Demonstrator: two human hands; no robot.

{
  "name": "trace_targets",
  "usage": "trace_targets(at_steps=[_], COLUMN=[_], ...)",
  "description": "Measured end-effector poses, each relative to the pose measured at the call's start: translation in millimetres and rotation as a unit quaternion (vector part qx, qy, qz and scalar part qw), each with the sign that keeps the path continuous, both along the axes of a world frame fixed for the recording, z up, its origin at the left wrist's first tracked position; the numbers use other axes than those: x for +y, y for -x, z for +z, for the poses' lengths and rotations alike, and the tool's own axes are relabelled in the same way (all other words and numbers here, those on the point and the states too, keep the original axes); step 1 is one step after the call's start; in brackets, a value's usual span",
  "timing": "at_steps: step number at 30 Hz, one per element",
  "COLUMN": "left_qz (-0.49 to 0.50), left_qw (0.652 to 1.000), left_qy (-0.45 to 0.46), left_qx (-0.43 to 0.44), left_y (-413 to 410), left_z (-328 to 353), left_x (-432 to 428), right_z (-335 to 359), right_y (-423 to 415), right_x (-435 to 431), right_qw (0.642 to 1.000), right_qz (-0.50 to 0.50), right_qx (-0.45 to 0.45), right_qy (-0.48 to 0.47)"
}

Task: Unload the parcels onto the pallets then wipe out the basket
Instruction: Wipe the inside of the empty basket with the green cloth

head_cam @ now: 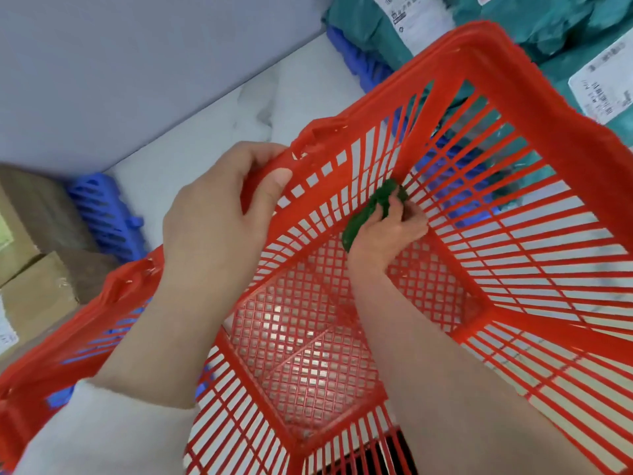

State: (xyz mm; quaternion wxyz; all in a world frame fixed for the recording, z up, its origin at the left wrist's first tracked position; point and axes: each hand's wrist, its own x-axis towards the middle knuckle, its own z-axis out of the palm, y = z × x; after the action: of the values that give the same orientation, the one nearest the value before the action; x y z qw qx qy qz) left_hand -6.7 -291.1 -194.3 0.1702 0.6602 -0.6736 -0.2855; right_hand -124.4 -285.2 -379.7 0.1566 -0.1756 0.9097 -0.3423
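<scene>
While it's being wiped, basket [582,145]: red, no parcels inside, centre of frame, tipped toward the person.
L hand [219,214]: fingers curled over the rim at mid-left, thumb inside on the slats. Looks like the only hold on it.
R hand [387,231]: fingers bunched round the green cloth [373,207], pressing it into the far inner corner, just above centre.
Parcels: teal bags [548,25] upper right, brown cartons [34,207] far left, both on blue pallets [109,217].
Risk 1: cloth could snag in the slat gaps if dragged across them (corner's tight).
Risk 2: a hard push w/ the R hand may twist the basket out of the L grip.
Risk 3: rim looks chipped by the L thumb, so it could scratch skin.
</scene>
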Motion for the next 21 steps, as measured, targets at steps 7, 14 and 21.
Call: trace_targets(at_steps=[7, 14, 21], left_qz=[0.012, 0.001, 0.0], left_qw=[1.0, 1.0, 0.998], left_qy=[0.006, -0.008, 0.033], left_qx=[-0.015, -0.021, -0.059], left_y=[4, 2, 2], left_z=[0, 3, -9], left_x=[0, 1, -1], right_z=[-6, 3, -7], right_y=[-31, -60, -10], right_x=[35, 81, 34], right_qw=[0.971, 0.887, 0.956], right_qz=[0.189, 0.451, 0.253], right_qx=[0.072, 0.033, 0.104], right_qy=[-0.128, -0.098, -0.11])
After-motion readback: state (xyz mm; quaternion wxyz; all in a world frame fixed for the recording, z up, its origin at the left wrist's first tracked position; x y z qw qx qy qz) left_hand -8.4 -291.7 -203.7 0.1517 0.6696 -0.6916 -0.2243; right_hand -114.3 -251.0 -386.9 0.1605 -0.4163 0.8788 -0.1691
